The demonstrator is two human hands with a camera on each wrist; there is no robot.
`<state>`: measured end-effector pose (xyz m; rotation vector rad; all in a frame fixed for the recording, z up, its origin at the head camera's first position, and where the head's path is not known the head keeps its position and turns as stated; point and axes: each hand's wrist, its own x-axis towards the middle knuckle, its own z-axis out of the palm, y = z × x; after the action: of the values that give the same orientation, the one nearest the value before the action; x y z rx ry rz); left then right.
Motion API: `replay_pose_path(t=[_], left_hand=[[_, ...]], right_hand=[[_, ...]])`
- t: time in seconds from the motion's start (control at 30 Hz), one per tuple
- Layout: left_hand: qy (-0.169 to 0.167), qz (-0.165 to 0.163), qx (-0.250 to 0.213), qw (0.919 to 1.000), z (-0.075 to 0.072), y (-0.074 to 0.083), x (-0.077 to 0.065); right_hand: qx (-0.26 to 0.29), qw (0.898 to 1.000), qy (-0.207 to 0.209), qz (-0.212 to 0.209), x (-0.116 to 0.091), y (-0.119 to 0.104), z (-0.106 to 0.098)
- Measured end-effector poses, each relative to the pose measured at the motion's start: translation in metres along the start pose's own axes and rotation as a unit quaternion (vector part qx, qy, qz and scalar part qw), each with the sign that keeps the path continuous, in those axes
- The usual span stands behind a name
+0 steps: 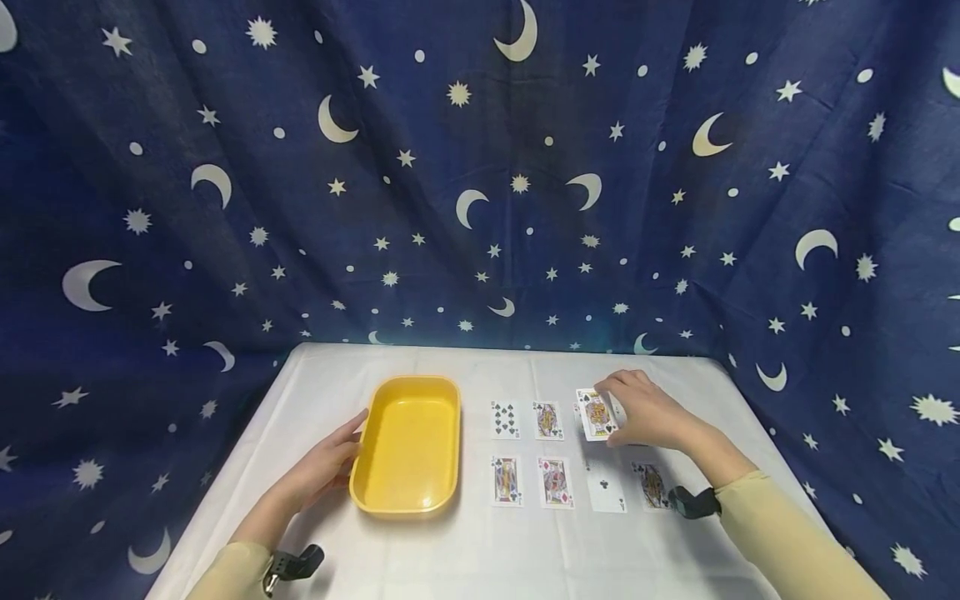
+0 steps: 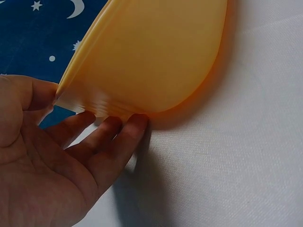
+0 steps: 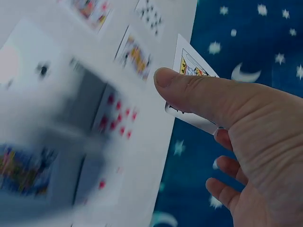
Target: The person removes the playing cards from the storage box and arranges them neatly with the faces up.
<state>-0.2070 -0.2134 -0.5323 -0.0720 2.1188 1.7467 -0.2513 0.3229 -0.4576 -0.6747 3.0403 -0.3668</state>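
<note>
My right hand (image 1: 647, 410) pinches a playing card (image 1: 596, 415), a face card with a black suit, above the table at the back right. In the right wrist view the thumb lies across the face of this card (image 3: 189, 66). My left hand (image 1: 330, 460) is at the left side of a yellow tray (image 1: 360, 492). In the left wrist view its fingertips touch the outer wall of the tray (image 2: 156, 61) near the rim, fingers loosely bent. More cards lie face up right of the tray, among them a spade number card (image 1: 505, 420) and a queen (image 1: 548, 421).
In the front row are two face cards (image 1: 507, 482) (image 1: 556, 483), a low club card (image 1: 606, 487) and another face card (image 1: 650, 485). Red-pip cards (image 3: 116, 116) show in the right wrist view. A white cloth (image 1: 420, 558) covers the table; behind hangs a blue star-patterned curtain (image 1: 450, 208).
</note>
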Motion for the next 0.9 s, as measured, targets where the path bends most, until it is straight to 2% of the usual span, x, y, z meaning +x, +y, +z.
replay_pose_path(t=[0.3, 0.43, 0.63, 0.9], left_hand=[[0.013, -0.006, -0.002, 0.9999, -0.001, -0.003, 0.001], [0.014, -0.006, 0.0, 0.9999, 0.0, -0.002, 0.001], [0.017, -0.01, 0.006, 0.9998, 0.001, -0.001, 0.002], [0.014, -0.007, 0.012, 0.9998, 0.0, -0.002, 0.002]], right_hand=[[0.011, 0.998, -0.011, 0.06, -0.036, 0.045, -0.002], [0.017, 0.997, -0.011, 0.069, -0.05, 0.06, 0.001], [0.017, 0.996, -0.023, 0.088, -0.071, 0.078, 0.009], [0.024, 0.99, -0.062, 0.124, -0.095, 0.096, 0.015]])
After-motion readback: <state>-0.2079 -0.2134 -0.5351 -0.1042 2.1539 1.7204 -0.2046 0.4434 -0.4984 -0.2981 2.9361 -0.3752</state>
